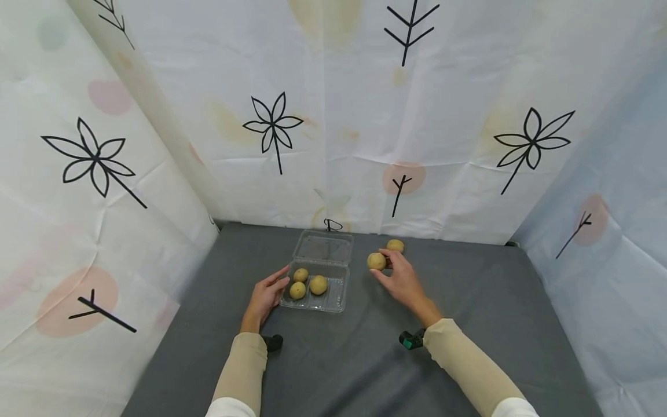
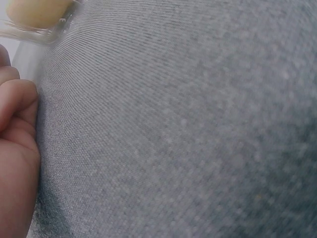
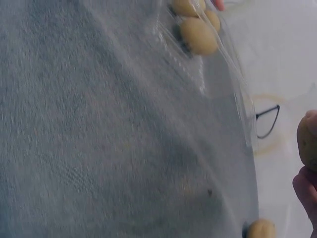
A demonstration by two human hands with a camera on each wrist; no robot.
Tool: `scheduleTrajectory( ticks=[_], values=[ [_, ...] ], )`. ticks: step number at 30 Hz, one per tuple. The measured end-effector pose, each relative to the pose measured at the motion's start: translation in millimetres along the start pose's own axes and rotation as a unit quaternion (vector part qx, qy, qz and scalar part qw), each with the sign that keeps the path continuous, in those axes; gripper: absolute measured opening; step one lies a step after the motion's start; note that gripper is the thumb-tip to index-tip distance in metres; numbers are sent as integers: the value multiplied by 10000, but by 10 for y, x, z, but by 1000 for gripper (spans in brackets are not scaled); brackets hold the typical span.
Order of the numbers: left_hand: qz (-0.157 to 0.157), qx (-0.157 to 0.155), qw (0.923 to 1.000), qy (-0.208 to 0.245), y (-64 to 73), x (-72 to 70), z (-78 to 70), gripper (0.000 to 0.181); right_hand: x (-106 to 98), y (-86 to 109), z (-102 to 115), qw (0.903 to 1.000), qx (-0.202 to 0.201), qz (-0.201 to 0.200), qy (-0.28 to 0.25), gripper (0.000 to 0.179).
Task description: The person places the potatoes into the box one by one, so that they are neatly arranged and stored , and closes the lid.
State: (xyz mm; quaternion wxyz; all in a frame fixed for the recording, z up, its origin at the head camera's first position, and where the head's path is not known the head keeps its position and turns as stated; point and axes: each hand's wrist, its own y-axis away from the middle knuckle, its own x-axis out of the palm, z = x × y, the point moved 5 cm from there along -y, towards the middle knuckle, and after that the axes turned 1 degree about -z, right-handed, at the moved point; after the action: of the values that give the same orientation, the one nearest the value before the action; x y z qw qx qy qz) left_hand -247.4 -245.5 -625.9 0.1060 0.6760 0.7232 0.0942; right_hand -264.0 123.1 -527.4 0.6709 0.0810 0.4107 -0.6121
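Observation:
A clear plastic clamshell container stands with its lid folded back. Inside, on its left and middle, lie three small potatoes, among them one at the right. My left hand holds the container's left edge, fingers and thumb at the rim; in the left wrist view its fingers look bent. To the right of the container, my right hand pinches a potato between thumb and fingers. Just behind that hand another potato rests on the table, partly covered by the hand in the head view.
Grey cloth covers the table. A white printed curtain hangs along the back edge, with more curtain on the left and right sides. A thin black loop shows at the curtain's foot behind the lid.

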Motion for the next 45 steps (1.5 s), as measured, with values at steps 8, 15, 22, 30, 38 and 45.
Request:
scheduleTrajectory(
  ticks=[8, 15, 22, 30, 38, 45],
  values=[
    [33, -1, 10000, -40, 25, 0, 19, 48, 158, 18, 158, 9995, -44, 277, -120, 57],
    [53, -28, 10000, -55, 9, 3, 7, 47, 300, 3, 319, 9977, 75, 566, -364, 56],
    [11, 30, 10000, 62, -2, 28, -12, 47, 446, 17, 448, 9937, 172, 889, -662, 57],
    [99, -149, 9996, 231, 142, 59, -197, 45, 638, 71, 575, 9897, 40, 1176, -821, 55],
    [-11, -7, 10000, 89, 25, 26, -50, 44, 810, 99, 668, 9849, -62, 1396, -1024, 54],
    [-78, 107, 9999, -53, 9, 14, -23, 42, 943, 127, 717, 9840, -110, 1469, -1004, 54]
  ],
)
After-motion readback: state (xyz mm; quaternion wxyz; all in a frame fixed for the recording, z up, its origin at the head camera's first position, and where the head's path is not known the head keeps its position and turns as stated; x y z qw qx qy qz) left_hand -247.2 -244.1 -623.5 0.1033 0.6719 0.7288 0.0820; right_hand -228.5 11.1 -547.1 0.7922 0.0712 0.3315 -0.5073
